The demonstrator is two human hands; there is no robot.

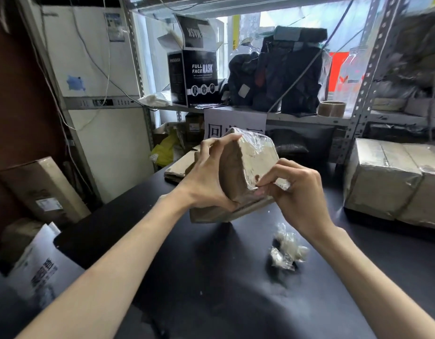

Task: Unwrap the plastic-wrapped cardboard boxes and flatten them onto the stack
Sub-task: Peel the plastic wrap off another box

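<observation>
Head view: wrapped cardboard bundle (255, 155) held tilted above the dark table (211, 277), lower edge close over a flat brown piece (211, 212) beneath; cannot tell whether touching. Gripped by the left hand (209, 177), fingers curled over the top edge, thumb braced low on the brown face. Pinched at the near lower corner by the right hand (294, 189), fingertips (263, 182) closed on a pucker of clear film (258, 145). Probably the start of the unwrapping, with most of the wrap yet to come off. Best to keep the left grip firm and draw the film away from the corner along the edge, not straight out, so as to tear the wrap rather than merely lengthen it; then strip round the bundle in one sheet. Thin, glossy, crinkled film, clinging and likely stretchy; dull, fibrous, stiff board below, corners softened. On the table near the right wrist, crumpled clear wad (287, 253). Behind the left hand, at the table's far edge, flattened cardboard stack (179, 167). At far right, well apart, larger film-wrapped blocks (387, 182), squared and shiny.
</observation>
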